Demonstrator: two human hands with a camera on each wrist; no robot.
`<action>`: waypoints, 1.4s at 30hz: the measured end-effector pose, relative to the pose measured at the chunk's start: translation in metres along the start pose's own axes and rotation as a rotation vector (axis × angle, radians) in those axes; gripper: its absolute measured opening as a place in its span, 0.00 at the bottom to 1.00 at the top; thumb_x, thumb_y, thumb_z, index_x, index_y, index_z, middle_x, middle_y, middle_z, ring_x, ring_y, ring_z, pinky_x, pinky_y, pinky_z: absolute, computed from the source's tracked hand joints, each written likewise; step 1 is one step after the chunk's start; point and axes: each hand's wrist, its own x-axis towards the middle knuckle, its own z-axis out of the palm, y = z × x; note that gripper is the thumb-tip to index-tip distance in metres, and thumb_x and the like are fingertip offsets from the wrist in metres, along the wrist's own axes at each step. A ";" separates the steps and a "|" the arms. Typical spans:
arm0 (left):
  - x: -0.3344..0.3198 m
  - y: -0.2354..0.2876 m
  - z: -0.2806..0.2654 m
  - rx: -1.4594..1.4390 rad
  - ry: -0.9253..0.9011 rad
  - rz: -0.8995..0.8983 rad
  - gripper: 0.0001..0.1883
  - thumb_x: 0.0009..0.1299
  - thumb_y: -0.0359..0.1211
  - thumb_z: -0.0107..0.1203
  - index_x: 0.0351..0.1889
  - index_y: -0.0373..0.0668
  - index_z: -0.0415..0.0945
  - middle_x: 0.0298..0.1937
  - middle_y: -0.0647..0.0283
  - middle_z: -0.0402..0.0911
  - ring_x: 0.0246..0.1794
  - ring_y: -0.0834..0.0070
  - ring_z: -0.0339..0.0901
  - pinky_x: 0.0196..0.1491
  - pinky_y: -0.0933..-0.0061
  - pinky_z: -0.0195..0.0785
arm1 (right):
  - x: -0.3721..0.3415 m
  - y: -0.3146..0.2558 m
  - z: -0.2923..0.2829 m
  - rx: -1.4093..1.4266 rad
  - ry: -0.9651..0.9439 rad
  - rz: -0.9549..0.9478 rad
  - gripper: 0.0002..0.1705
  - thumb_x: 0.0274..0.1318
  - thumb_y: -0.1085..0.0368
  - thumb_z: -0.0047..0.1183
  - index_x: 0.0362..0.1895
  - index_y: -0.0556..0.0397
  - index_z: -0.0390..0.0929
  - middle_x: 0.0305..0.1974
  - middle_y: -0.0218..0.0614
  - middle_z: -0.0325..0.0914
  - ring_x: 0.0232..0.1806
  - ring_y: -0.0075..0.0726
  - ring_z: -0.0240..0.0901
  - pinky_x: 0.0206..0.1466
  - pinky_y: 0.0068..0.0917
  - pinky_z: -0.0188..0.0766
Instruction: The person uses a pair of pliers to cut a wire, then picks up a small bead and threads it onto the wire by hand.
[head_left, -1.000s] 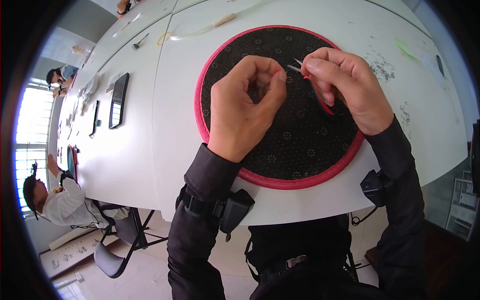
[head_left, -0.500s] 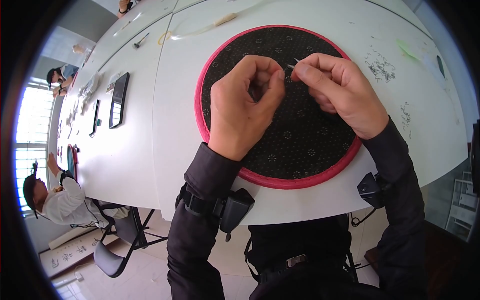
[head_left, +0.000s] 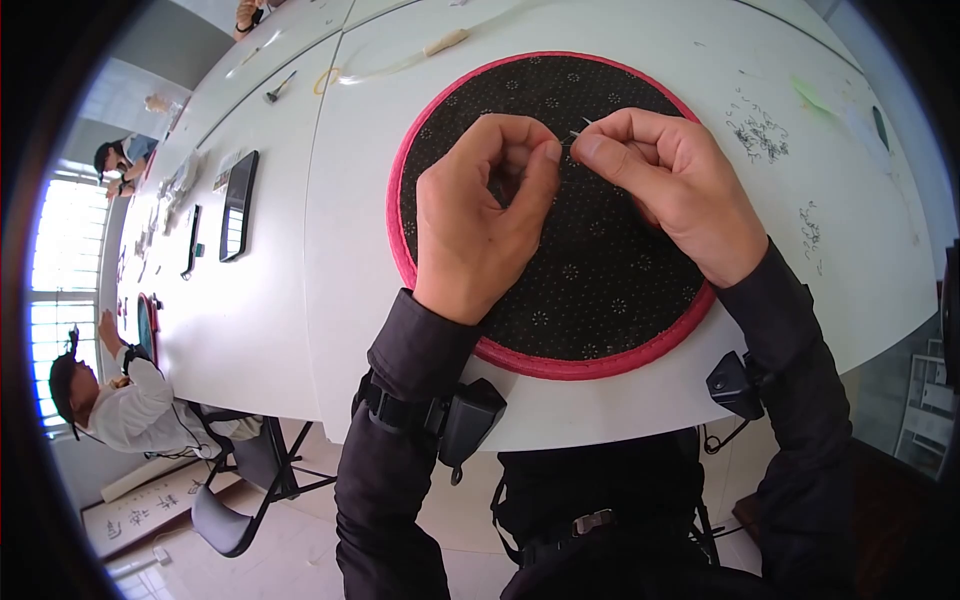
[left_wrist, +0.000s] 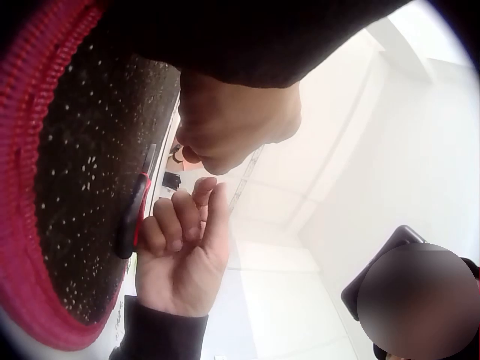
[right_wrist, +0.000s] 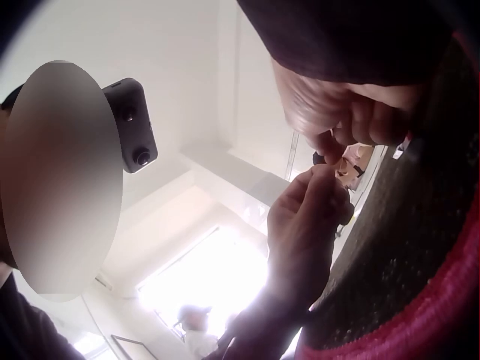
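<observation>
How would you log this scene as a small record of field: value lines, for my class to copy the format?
Left hand: thumb and index fingertips together; anything between them too small to tell
Right hand: holds a pointed tool with a red-and-black handle
Mat: round, dark, pale-patterned, red-edged, beneath both hands
Table: white
Right of mat: small dark bits, in two patches
Left of mat: dark rectangular device
</observation>
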 end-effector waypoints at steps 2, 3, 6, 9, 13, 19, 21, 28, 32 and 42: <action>-0.001 0.001 0.000 -0.028 0.002 -0.019 0.06 0.74 0.28 0.58 0.43 0.34 0.77 0.34 0.66 0.81 0.33 0.84 0.78 0.38 0.82 0.71 | 0.000 0.006 0.004 -0.014 0.033 -0.058 0.12 0.66 0.61 0.58 0.38 0.59 0.82 0.21 0.19 0.71 0.22 0.09 0.60 0.26 0.16 0.57; -0.001 0.002 0.000 -0.043 0.003 -0.028 0.07 0.74 0.28 0.58 0.43 0.34 0.77 0.34 0.66 0.81 0.33 0.84 0.78 0.38 0.82 0.71 | 0.000 0.008 0.007 -0.019 0.050 -0.099 0.11 0.65 0.62 0.58 0.38 0.58 0.82 0.20 0.19 0.71 0.21 0.10 0.59 0.25 0.17 0.57; -0.001 0.003 0.000 -0.049 0.005 -0.038 0.07 0.74 0.28 0.58 0.43 0.34 0.77 0.33 0.67 0.81 0.33 0.84 0.78 0.38 0.82 0.71 | -0.004 0.000 0.009 -0.199 0.078 -0.149 0.08 0.63 0.64 0.59 0.38 0.57 0.81 0.17 0.24 0.67 0.18 0.14 0.57 0.23 0.21 0.56; 0.000 0.002 0.001 -0.071 0.009 -0.040 0.06 0.74 0.28 0.58 0.43 0.34 0.77 0.33 0.66 0.81 0.33 0.84 0.78 0.38 0.82 0.71 | -0.007 -0.005 0.009 -0.336 0.098 -0.198 0.05 0.61 0.67 0.59 0.38 0.55 0.81 0.15 0.29 0.63 0.16 0.21 0.57 0.22 0.25 0.55; 0.000 0.000 0.000 -0.059 -0.003 -0.028 0.06 0.74 0.28 0.58 0.44 0.33 0.77 0.34 0.66 0.81 0.33 0.84 0.78 0.38 0.82 0.71 | -0.008 -0.007 0.009 -0.440 0.113 -0.274 0.03 0.61 0.68 0.58 0.36 0.54 0.79 0.15 0.33 0.62 0.15 0.28 0.58 0.22 0.28 0.56; 0.001 0.000 -0.001 -0.039 -0.010 -0.039 0.06 0.74 0.27 0.57 0.43 0.33 0.78 0.34 0.65 0.82 0.34 0.84 0.78 0.39 0.82 0.72 | -0.009 -0.007 0.009 -0.483 0.102 -0.295 0.03 0.59 0.68 0.59 0.36 0.54 0.79 0.17 0.35 0.66 0.16 0.33 0.63 0.23 0.31 0.60; 0.000 0.001 -0.001 -0.035 -0.015 -0.051 0.05 0.74 0.27 0.57 0.43 0.33 0.78 0.34 0.65 0.82 0.34 0.84 0.78 0.40 0.82 0.72 | -0.009 -0.009 0.009 -0.484 0.097 -0.316 0.04 0.59 0.69 0.59 0.35 0.55 0.79 0.19 0.36 0.68 0.18 0.33 0.65 0.24 0.32 0.61; 0.000 -0.006 0.003 0.002 -0.019 0.030 0.02 0.70 0.25 0.59 0.38 0.36 0.79 0.27 0.63 0.82 0.27 0.81 0.79 0.31 0.79 0.70 | -0.007 -0.009 0.006 -0.531 0.097 -0.419 0.03 0.59 0.70 0.58 0.35 0.55 0.78 0.23 0.36 0.71 0.22 0.33 0.68 0.27 0.30 0.65; -0.002 -0.004 0.003 -0.006 -0.096 0.020 0.02 0.70 0.25 0.59 0.38 0.36 0.78 0.26 0.64 0.81 0.27 0.81 0.79 0.31 0.79 0.69 | -0.005 -0.008 0.003 -0.414 0.083 -0.357 0.04 0.61 0.68 0.58 0.35 0.56 0.78 0.23 0.33 0.72 0.23 0.27 0.67 0.28 0.26 0.64; -0.005 0.002 0.004 -0.176 -0.173 -0.008 0.03 0.71 0.25 0.60 0.38 0.35 0.78 0.26 0.65 0.81 0.28 0.84 0.78 0.32 0.81 0.69 | 0.004 0.001 -0.014 -0.083 -0.067 -0.112 0.11 0.64 0.61 0.60 0.40 0.57 0.84 0.28 0.24 0.78 0.31 0.14 0.69 0.36 0.16 0.66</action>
